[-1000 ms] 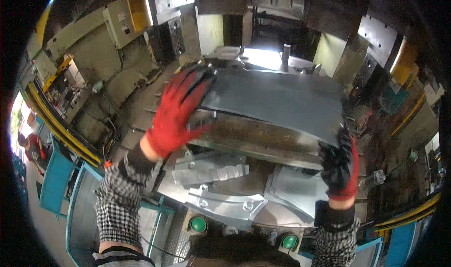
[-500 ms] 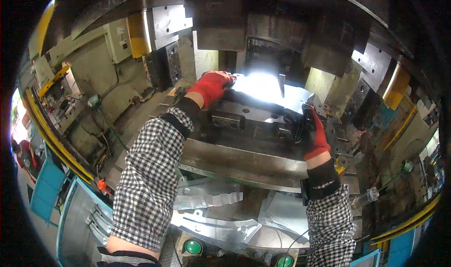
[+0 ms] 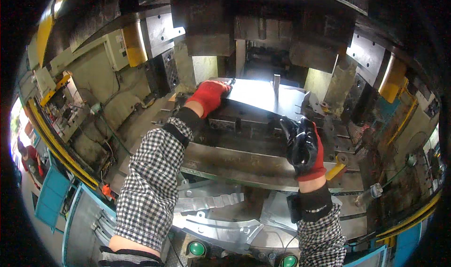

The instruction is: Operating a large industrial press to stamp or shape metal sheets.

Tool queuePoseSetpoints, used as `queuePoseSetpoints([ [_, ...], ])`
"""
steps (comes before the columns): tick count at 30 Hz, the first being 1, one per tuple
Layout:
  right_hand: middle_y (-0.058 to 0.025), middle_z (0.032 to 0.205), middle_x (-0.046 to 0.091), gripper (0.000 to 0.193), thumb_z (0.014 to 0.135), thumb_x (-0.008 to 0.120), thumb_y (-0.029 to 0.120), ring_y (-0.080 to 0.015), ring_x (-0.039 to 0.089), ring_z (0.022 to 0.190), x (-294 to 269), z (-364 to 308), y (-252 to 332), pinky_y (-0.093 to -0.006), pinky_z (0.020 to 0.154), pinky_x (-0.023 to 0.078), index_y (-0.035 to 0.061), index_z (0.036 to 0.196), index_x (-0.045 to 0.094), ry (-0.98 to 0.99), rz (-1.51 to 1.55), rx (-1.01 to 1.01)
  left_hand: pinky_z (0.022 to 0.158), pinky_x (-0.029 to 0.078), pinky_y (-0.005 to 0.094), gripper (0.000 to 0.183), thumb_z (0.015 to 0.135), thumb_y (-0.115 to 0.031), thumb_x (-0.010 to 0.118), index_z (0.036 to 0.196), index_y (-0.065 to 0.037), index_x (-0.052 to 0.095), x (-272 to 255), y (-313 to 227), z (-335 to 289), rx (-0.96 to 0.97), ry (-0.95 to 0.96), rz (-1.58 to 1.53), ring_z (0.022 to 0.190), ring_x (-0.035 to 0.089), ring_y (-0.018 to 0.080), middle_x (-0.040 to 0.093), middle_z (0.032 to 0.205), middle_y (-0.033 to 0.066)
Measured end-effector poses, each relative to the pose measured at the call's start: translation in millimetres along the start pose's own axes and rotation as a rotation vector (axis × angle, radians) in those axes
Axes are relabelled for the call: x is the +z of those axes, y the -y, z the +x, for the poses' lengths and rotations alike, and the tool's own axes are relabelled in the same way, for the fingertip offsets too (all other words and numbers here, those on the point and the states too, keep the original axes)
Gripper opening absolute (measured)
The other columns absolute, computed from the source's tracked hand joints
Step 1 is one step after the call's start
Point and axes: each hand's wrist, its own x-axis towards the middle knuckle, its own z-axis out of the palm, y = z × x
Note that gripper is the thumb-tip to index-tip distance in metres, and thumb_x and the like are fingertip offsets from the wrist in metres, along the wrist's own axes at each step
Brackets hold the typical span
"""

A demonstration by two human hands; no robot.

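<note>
A shiny flat metal sheet (image 3: 258,92) lies across the dark lower die (image 3: 253,116) of a press, with an upright metal post (image 3: 276,85) standing at its middle. My left hand (image 3: 209,97), in a red glove with dark fingertips, is closed at the sheet's left end; its fingertips are partly hidden. Near the front right corner of the sheet, my right hand (image 3: 304,147) is raised with its shiny black glove palm showing. Its fingers are apart and nothing is in them. Both forearms wear black-and-white checked sleeves.
Dark upper press blocks (image 3: 204,32) hang above the die. Formed metal parts (image 3: 221,229) and a stack of flat sheets (image 3: 277,210) lie nearer me, beside two green buttons (image 3: 196,249). A yellow-handled tool (image 3: 336,169) lies right. A person (image 3: 32,159) stands far left.
My right hand has let go of the sheet's right corner, moved nearer me and slightly left, and opened. My left hand stays at the left end. Glare on the sheet has shrunk.
</note>
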Motion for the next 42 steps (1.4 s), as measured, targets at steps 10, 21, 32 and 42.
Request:
queuePoseSetpoints([
  [10,-0.0291,0.127,0.059,0.04,0.108,0.038,0.03,-0.0441,0.051,0.127,-21.8,4.1,0.4,-0.056,0.118,0.031,-0.0042,0.118,0.057,0.149,0.023,0.047,0.112,0.039,0.0419,0.055,0.086,-0.012,0.068,0.139,-0.006,0.054,-25.7,-14.1,-82.0,-0.171,-0.08,-0.21,0.134,0.049,0.0351,0.052,0.144,0.019],
  [21,-0.0191,0.137,0.057,0.05,0.103,0.048,0.037,-0.0307,0.054,0.128,-10.9,-128.9,-24.3,-0.0442,0.111,0.039,-0.0032,0.132,0.054,-0.154,-0.754,0.292,0.078,0.054,0.0312,0.03,0.091,-0.015,0.07,0.117,0.001,0.066,24.9,-73.4,-452.7,-1.047,-0.34,-0.582,0.088,0.068,0.0179,0.072,0.1,0.0126],
  [32,-0.0121,0.127,0.063,0.046,0.104,0.051,0.039,-0.0256,0.064,0.108,-243.5,-240.8,-166.2,-0.039,0.092,0.051,0.0043,0.133,0.055,-0.528,-0.756,0.678,0.065,0.06,0.0435,0.049,0.101,-0.051,0.049,0.136,-0.018,0.049,122.5,-126.4,-493.0,-1.707,-0.171,-1.62,0.071,0.067,0.0252,0.065,0.095,0.0079],
  [42,-0.0031,0.135,0.052,0.045,0.106,0.044,0.04,-0.0212,0.054,0.12,-187.8,-210.2,-204.8,-0.0538,0.097,0.049,0.0142,0.143,0.047,-0.524,-0.296,0.594,0.062,0.054,0.036,0.034,0.1,-0.049,0.045,0.117,-0.021,0.055,147.7,-133.2,-511.9,-1.63,-0.26,-1.585,0.069,0.06,0.0172,0.059,0.085,0.0007],
])
